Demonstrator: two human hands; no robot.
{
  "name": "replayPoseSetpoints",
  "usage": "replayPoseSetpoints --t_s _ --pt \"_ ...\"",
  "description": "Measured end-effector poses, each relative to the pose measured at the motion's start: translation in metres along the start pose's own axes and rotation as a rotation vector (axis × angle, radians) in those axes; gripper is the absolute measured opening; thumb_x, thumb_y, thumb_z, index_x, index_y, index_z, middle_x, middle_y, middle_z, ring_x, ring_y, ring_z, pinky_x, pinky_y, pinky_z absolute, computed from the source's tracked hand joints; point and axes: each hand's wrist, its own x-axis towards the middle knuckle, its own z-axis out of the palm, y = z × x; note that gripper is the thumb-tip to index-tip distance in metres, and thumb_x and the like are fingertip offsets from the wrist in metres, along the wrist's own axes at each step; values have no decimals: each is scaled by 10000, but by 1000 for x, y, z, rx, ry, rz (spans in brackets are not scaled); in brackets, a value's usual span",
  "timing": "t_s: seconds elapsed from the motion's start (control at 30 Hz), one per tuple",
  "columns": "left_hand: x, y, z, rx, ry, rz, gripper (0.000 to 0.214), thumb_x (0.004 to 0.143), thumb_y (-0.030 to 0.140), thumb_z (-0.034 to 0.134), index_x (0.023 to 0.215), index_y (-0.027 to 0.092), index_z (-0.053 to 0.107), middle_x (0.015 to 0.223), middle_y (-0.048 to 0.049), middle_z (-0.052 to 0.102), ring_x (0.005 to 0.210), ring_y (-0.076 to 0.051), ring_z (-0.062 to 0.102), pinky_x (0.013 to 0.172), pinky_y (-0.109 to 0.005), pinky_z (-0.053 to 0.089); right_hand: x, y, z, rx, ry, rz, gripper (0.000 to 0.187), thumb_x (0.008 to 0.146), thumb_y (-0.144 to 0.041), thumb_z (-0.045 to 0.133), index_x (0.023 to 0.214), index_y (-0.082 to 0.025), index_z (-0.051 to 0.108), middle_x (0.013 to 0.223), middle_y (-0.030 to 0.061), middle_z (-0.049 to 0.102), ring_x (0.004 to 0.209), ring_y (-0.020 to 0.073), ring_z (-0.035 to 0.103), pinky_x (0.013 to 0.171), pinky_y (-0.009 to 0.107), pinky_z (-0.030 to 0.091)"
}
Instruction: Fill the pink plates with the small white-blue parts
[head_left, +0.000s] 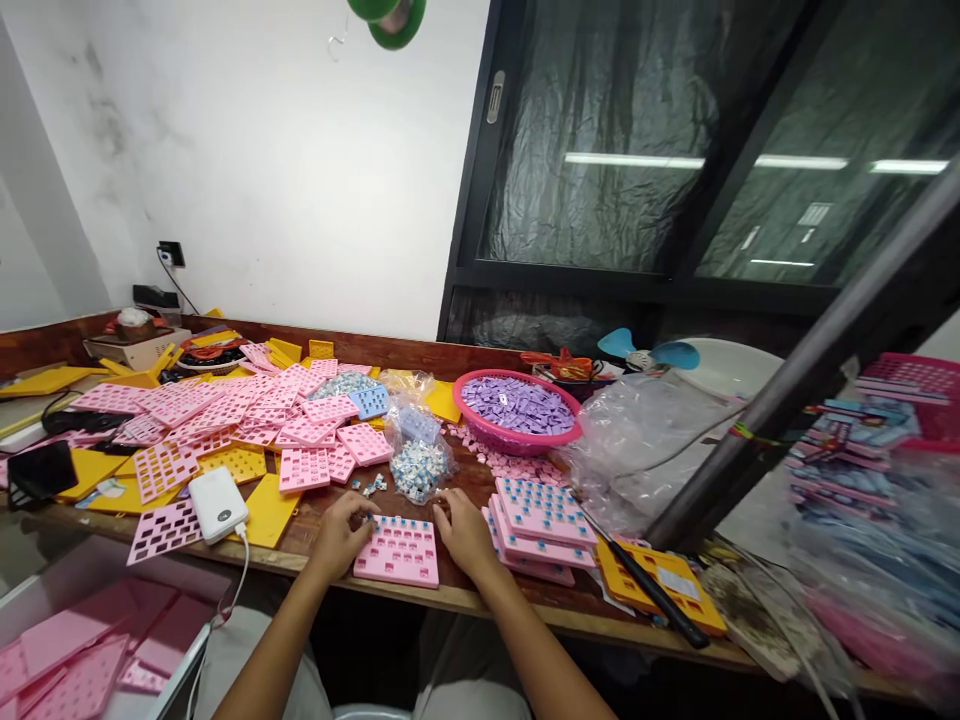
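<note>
At the far left, below the dark brown wooden surface (pixel 451 578), a pale open bin (pixel 184 672) holds flat pink boards (pixel 71 645). Above it, a black rectangular device (pixel 41 472) stands near the surface's edge. Next comes a wide, untidy heap of pink plastic boards with square openings (pixel 217 405), mixed with yellow plastic boards (pixel 262 512). A white rounded power pack (pixel 219 503) lies at the front of the heap, a white cable (pixel 245 572) running down from it.

The left hand (pixel 341 532) is half curled at the left edge of a pink rectangular plastic board (pixel 397 562) — this board lies flat at the front of the surface, between the two hands, with blue-topped pieces along its far edge and rows of openings nearer the person. Beyond it are a few loose blue-and-white pieces (pixel 371 485) and a clear plastic bag filled with more (pixel 420 470). The right hand (pixel 459 528) has its fingers bent beside the board's far right corner — whether either hand pinches a small piece, I cannot tell.

Farther right, a round pink plastic basket (pixel 517 440) holds purple pieces (pixel 517 403). In front stands a stack of pink boards set with blue pieces (pixel 544 530), then a black-handled tool (pixel 660 595) lying across a yellow board (pixel 694 605).
</note>
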Motion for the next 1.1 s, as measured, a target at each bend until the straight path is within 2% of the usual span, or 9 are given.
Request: replayPoseSetpoints --t_s 0.1,0.27,0.37,0.47,0.57,0.67,0.8,0.93,1.1 --pt "0 -4 -2 -49 -5 -30 184 810 207 651 981 188 715 969 -59 671 831 -176 609 746 -285 497 22 8 7 -155 3 124 122 924 -198 575 1014 -180 655 1061 125 681 984 256 650 837 316 444" --pt "-2 2 -6 -47 -7 -27 169 808 201 664 967 193 720 997 -67 685 898 -193 627 794 -299 509 36 10 12 -160 -23 115 96 911 -151 563 947 -191 644 1011 97 702 975 227 651 825 285 437" --pt "-3 7 -6 -63 -17 -11 178 802 173 660 964 199 729 983 -63 681 892 -188 633 779 -291 508 29 5 8 -39 -6 31 145 905 -143 539 971 -203 653 1027 64 706 961 199 655 841 275 457" --pt "-4 9 -5 -80 -42 12 126 798 136 631 856 194 727 951 -60 677 882 -182 637 766 -282 504 13 -2 6 274 33 -63 149 877 -191 570 979 -210 678 1007 56 715 908 199 664 834 298 498" --pt "-4 9 -5 -71 -78 26 119 797 130 612 742 186 701 923 -62 679 875 -182 637 774 -284 503 -6 -10 10 489 27 -47 143 848 -248 623 958 -210 706 966 57 728 853 204 671 787 311 526" --pt "-4 9 -4 -43 -77 21 91 803 151 625 812 188 707 917 -57 683 841 -177 628 737 -274 488 -19 -14 14 515 30 -8 155 823 -256 651 950 -214 729 967 62 742 831 207 669 760 317 527" --pt "-6 9 -2 35 -65 21 131 825 230 680 939 200 736 927 -48 681 789 -164 607 689 -264 456 -22 -15 14 523 45 23 167 797 -246 669 943 -210 740 954 62 753 825 210 672 750 317 522" --pt "0 11 0 136 -95 8 104 795 245 733 879 184 728 876 -37 684 755 -154 598 691 -259 450 -21 -13 14 581 4 18 153 789 -227 667 919 -202 746 908 47 757 804 199 678 742 298 516" --pt "26 15 0 327 -302 -91 172 706 281 796 816 170 724 832 -40 726 740 -180 633 632 -251 432 -21 -10 17 569 -23 3 156 797 -214 643 906 -197 753 880 42 760 789 192 678 736 285 511"
